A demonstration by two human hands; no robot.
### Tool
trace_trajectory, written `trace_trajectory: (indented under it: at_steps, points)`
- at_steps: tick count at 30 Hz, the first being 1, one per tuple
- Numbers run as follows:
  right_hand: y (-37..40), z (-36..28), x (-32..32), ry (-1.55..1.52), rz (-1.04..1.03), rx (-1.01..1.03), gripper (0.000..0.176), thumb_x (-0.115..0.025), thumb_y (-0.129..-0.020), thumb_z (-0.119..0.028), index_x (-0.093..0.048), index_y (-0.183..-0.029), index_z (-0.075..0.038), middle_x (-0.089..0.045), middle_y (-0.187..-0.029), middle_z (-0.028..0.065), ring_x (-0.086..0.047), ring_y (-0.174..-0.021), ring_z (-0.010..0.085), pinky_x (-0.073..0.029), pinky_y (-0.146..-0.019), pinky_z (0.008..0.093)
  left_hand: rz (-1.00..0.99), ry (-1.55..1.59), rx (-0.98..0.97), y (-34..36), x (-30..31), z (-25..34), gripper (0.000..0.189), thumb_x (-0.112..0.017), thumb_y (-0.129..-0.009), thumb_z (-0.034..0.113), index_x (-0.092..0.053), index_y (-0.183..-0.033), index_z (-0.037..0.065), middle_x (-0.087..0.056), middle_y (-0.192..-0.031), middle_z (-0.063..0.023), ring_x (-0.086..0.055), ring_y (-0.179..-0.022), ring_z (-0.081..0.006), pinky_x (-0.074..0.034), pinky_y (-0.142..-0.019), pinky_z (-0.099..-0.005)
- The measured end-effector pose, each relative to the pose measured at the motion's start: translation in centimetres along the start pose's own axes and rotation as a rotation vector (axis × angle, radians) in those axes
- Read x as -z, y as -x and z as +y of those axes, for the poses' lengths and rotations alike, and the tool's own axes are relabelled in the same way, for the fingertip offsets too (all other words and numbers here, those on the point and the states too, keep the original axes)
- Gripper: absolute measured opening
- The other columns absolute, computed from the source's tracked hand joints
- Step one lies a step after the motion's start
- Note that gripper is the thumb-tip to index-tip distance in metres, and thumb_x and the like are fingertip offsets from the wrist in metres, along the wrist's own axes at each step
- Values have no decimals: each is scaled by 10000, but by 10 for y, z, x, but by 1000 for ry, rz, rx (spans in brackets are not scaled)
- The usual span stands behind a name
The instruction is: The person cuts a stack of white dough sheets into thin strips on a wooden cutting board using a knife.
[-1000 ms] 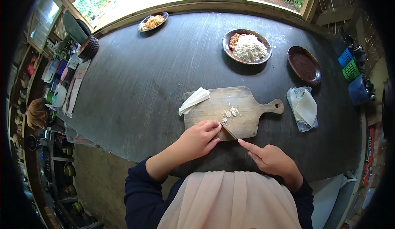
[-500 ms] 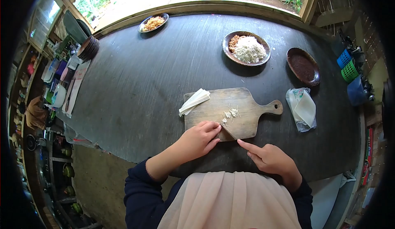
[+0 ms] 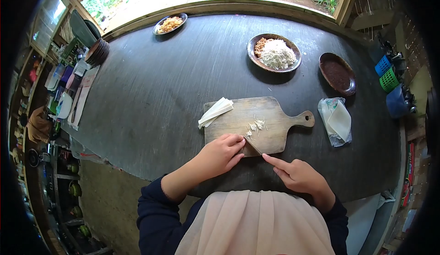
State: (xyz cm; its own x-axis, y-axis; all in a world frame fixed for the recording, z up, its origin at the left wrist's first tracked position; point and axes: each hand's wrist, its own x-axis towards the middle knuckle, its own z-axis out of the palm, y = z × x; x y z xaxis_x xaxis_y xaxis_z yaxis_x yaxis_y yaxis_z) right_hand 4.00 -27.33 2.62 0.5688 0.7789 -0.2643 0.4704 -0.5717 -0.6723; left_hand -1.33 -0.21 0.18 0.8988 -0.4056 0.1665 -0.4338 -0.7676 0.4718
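Note:
A wooden cutting board (image 3: 270, 113) with a handle lies on the dark table. My right hand (image 3: 299, 174) grips a knife (image 3: 255, 147), its index finger stretched along the blade, whose tip rests on the board's near part. Pressed down beside the blade is my left hand (image 3: 221, 153), fingers bunched together; whatever lies under them is hidden. Just past the blade tip are small, thin white shreds (image 3: 256, 125). A stack of flat white strips (image 3: 216, 112) overlaps the board's far left corner.
Right of the board lies a plastic packet (image 3: 336, 122) with white sheets. Beyond it are an empty brown oval dish (image 3: 337, 74) and a bowl of white shreds (image 3: 278, 55) with reddish-brown bits. A plate of orange-yellow food (image 3: 169, 24) stands far left, near stacked brown dishes (image 3: 97, 52).
The knife and my right hand have shifted very slightly left. My left hand stays in about the same place; the strips and shreds look unchanged.

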Motion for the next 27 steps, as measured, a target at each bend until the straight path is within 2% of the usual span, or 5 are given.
trace_trajectory:
  at_steps: [7,10,13,21,27]
  points:
    - [2,-3,0,45,38,12,489,-547,-950,-162,-484,-1428,-245,-573,-603,198,-566,-510,371,-469,-549,443,-4,-3,-5,0,0,0,358,-649,-915,186,-618,-1187,-44,-586,-1201,-156,-575,-1118,-310,-491,-946,-371]
    - [8,3,6,12,-12,20,494,-548,-949,-160,-480,-1430,-243,-564,-593,196,-565,-508,370,-465,-539,446,3,3,-4,-1,0,0,367,-652,-912,183,-611,-1198,-44,-584,-1195,-156,-577,-1109,-310,-487,-946,-372]
    - [10,4,3,29,-29,18,497,-526,-964,-199,-447,-1446,-288,-572,-584,201,-591,-526,385,-490,-554,471,1,8,-13,-1,0,0,371,-652,-911,177,-606,-1207,-43,-583,-1188,-154,-578,-1097,-309,-484,-946,-373]
    - [4,3,-5,81,129,58,494,-558,-944,-160,-482,-1427,-230,-553,-567,183,-564,-490,367,-459,-511,450,-6,56,4,0,1,-2,356,-657,-908,172,-613,-1197,-31,-587,-1180,-148,-582,-1085,-308,-484,-934,-375]
    - [3,4,-4,77,54,74,503,-559,-942,-153,-473,-1434,-210,-548,-551,175,-564,-481,363,-460,-504,448,11,54,-18,0,1,-4,348,-661,-905,171,-615,-1183,-33,-587,-1181,-148,-584,-1082,-312,-489,-932,-377]
